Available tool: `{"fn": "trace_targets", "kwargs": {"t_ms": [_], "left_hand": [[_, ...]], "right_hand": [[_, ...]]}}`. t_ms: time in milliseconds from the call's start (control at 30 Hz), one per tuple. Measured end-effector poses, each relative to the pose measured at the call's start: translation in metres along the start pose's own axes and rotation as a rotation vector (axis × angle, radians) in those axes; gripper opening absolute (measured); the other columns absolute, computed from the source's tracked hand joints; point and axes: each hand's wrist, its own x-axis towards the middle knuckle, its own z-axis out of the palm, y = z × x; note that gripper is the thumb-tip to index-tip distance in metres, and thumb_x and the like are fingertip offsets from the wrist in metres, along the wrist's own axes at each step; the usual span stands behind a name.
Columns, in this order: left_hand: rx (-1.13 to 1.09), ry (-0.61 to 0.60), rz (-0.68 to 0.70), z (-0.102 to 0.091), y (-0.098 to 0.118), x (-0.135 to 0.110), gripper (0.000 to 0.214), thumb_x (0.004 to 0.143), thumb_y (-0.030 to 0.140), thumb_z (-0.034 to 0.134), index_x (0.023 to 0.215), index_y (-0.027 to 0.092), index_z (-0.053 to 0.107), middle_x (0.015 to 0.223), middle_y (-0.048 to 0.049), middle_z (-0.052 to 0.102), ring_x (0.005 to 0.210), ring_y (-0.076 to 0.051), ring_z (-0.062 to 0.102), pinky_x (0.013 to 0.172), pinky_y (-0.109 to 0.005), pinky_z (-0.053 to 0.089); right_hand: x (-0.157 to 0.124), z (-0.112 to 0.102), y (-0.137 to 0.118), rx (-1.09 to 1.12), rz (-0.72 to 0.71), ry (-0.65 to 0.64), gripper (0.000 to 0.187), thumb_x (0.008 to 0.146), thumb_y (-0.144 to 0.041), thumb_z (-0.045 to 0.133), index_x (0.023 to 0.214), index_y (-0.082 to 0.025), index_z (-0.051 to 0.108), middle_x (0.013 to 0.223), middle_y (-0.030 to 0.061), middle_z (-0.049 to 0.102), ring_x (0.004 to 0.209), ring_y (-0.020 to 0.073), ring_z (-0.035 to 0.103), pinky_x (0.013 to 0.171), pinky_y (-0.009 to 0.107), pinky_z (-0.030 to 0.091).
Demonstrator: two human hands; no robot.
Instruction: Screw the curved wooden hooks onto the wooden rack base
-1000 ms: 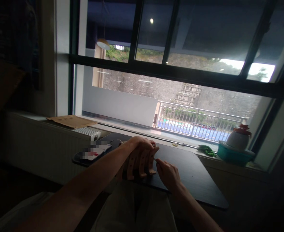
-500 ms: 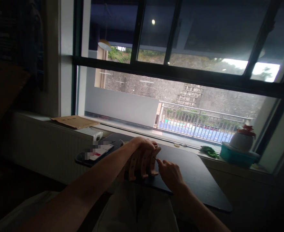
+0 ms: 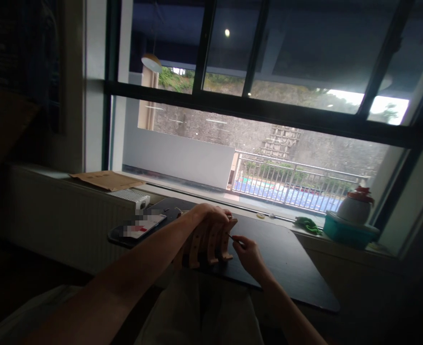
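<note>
A wooden rack [image 3: 212, 250] with several curved, S-shaped uprights stands near the front of the black table [image 3: 279, 254]. Over its top lies my left hand [image 3: 213, 212], fingers bent around the upper end by the rightmost upright; part of the rack is hidden under the hand and forearm. On the right side, my right hand [image 3: 248, 252] pinches a thin dark rod-like tool [image 3: 232, 236]. Its tip meets, or nearly meets, the rightmost upright; its exact kind is too small to tell.
A phone [image 3: 145, 225] lies on the table's left. Along the windowsill are a brown paper envelope [image 3: 107, 180], a green cloth [image 3: 307, 225] and a teal container [image 3: 350, 231] with a red-topped jar [image 3: 356, 206] on it. A white radiator [image 3: 53, 215] stands at left.
The view has shifted slightly. My right hand has drawn a little away from the rack's right upright, showing more of the thin tool. My left hand keeps its hold.
</note>
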Motion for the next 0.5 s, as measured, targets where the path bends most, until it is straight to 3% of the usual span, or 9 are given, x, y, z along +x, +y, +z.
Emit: {"fn": "trace_targets", "kwargs": {"t_ms": [100,267,400,500], "left_hand": [[-0.006,-0.001,-0.004,0.0,-0.002,0.0,0.033,0.09,0.029,0.055,0.12,0.017,0.051,0.119,-0.0083,0.055,0.098,-0.022,0.059,0.08,-0.042,0.052],[-0.007,-0.013,0.009,0.001,-0.003,0.001,0.032,0.09,0.029,0.055,0.119,0.017,0.052,0.117,-0.008,0.056,0.096,-0.022,0.06,0.079,-0.041,0.052],[0.01,-0.018,0.027,0.001,-0.004,0.003,0.031,0.09,0.029,0.055,0.118,0.016,0.052,0.116,-0.0079,0.057,0.095,-0.022,0.06,0.079,-0.041,0.052],[0.037,-0.016,0.05,0.0,-0.004,0.003,0.03,0.09,0.029,0.055,0.117,0.016,0.053,0.117,-0.0079,0.057,0.096,-0.022,0.06,0.079,-0.041,0.052]], "right_hand": [[-0.004,-0.008,-0.008,-0.069,-0.029,-0.004,0.034,0.088,-0.026,0.042,0.116,-0.026,0.062,0.095,0.0071,0.071,0.087,0.0219,0.065,0.072,0.03,0.046],[-0.007,-0.009,-0.02,-0.145,-0.056,-0.051,0.039,0.083,-0.009,0.045,0.116,-0.021,0.061,0.09,0.013,0.068,0.083,0.0226,0.065,0.075,0.033,0.044],[-0.004,-0.001,-0.016,-0.081,-0.023,-0.034,0.033,0.088,-0.016,0.045,0.116,-0.023,0.06,0.092,0.0084,0.068,0.087,0.0214,0.064,0.077,0.035,0.046],[0.002,0.004,-0.007,0.007,0.008,-0.012,0.026,0.092,-0.028,0.047,0.113,-0.019,0.059,0.1,0.0056,0.065,0.087,0.0173,0.062,0.076,0.035,0.049]]}}
